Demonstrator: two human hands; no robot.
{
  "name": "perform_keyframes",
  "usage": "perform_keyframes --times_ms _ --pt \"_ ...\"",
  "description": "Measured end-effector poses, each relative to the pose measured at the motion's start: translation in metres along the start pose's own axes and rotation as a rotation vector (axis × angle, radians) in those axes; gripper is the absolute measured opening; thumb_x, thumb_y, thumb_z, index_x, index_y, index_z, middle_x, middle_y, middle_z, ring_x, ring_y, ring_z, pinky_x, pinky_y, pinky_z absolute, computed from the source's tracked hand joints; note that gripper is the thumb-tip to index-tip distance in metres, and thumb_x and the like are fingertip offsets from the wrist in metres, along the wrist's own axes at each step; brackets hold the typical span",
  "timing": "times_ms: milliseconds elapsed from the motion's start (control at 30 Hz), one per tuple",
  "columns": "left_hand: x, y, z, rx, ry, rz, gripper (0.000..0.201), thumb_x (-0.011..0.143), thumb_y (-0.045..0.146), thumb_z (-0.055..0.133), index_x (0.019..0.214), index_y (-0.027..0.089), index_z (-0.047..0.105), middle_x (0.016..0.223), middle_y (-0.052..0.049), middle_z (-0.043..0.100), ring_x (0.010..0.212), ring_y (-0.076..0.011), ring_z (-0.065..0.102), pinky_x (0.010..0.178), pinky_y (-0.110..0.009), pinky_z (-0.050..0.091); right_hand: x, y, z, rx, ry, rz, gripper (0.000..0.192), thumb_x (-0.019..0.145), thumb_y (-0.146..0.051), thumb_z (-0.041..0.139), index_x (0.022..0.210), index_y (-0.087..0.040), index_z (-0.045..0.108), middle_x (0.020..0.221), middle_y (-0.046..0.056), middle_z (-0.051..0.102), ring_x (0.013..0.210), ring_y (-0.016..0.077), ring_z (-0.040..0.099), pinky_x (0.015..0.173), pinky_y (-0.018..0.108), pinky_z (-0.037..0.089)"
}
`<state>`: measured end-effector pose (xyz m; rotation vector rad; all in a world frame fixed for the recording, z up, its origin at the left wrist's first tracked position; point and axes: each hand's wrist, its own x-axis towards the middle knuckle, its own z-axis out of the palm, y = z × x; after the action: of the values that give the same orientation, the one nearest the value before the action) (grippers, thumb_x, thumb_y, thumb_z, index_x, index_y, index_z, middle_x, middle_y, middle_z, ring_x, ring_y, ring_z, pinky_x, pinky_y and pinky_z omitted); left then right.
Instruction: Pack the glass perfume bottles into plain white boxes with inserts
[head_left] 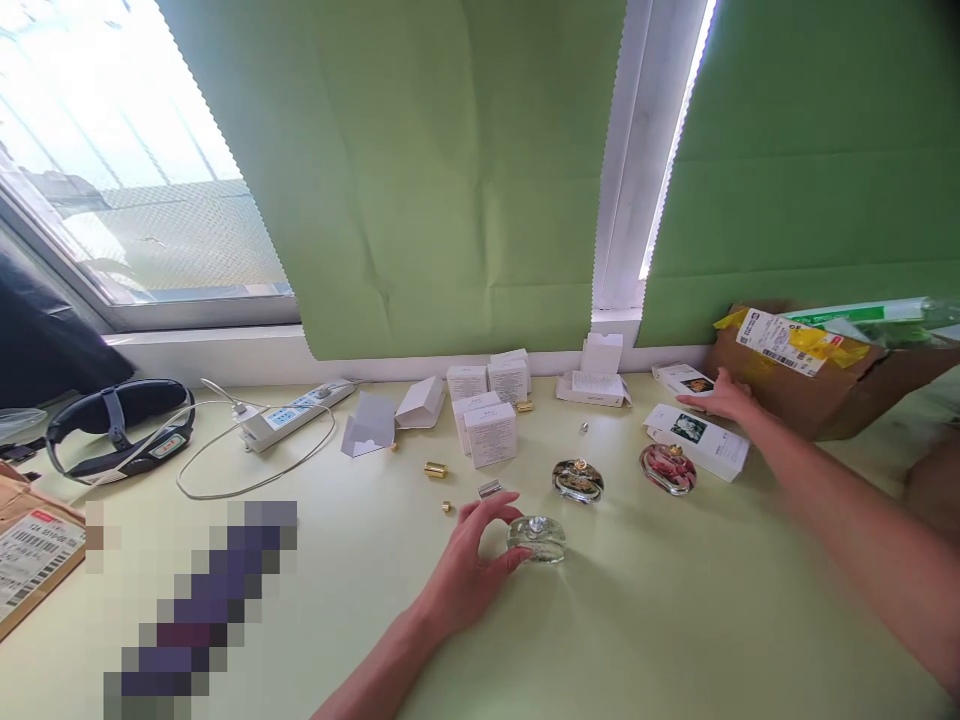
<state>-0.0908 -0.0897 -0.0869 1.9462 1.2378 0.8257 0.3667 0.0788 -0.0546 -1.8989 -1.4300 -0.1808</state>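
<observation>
My left hand (469, 562) is closed around a clear glass perfume bottle (546, 540), thumb in front and fingers behind, on the table. A silver cap (490, 488) lies just behind these fingers. My right hand (724, 397) reaches to the back right, its thumb and finger about the end of a small white box (679, 379) with a flower picture. In front of it lies another white box (705, 440) with a white-flower picture. Two more perfume bottles stand between the hands: a dark one (578, 482) and a red patterned one (667, 470).
White cartons (491, 436) stand at the middle back, near gold caps (436, 469). A cardboard box (795, 385) blocks the right rear. Leftward are a power strip (289, 418) with its cable, a black headset (120, 430) and a labelled parcel (37, 560).
</observation>
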Motion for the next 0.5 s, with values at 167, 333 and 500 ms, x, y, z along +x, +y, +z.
perform_keyframes --times_ms 167,333,500 --pt "0.002 -0.005 0.002 0.025 0.074 0.0 0.048 0.085 0.037 0.061 0.13 0.035 0.045 0.117 -0.002 0.062 0.122 -0.0227 0.049 0.107 -0.043 0.035 0.007 -0.004 -0.013 0.062 -0.068 0.141 0.087 0.06 -0.039 0.081 0.132 -0.008 0.043 0.119 0.03 0.054 0.105 0.0313 0.055 0.074 0.041 0.039" --pt "0.007 -0.006 0.004 0.089 0.192 -0.03 0.046 0.085 0.034 0.06 0.129 0.032 0.045 0.116 -0.003 0.063 0.119 -0.0243 0.051 0.108 -0.048 0.031 -0.024 -0.039 -0.078 0.235 -0.18 -0.163 0.107 0.059 -0.033 0.085 0.148 -0.027 0.025 0.138 0.017 0.046 0.116 0.0254 0.052 0.086 0.035 0.043" --pt "0.009 -0.007 0.005 0.099 0.256 -0.016 0.045 0.085 0.032 0.06 0.128 0.03 0.046 0.115 -0.003 0.063 0.117 -0.0236 0.051 0.102 -0.044 0.038 -0.079 -0.09 -0.133 0.207 -0.402 -0.43 0.104 0.062 -0.032 0.084 0.147 -0.042 0.025 0.139 0.01 0.046 0.119 0.0308 0.05 0.088 0.042 0.046"
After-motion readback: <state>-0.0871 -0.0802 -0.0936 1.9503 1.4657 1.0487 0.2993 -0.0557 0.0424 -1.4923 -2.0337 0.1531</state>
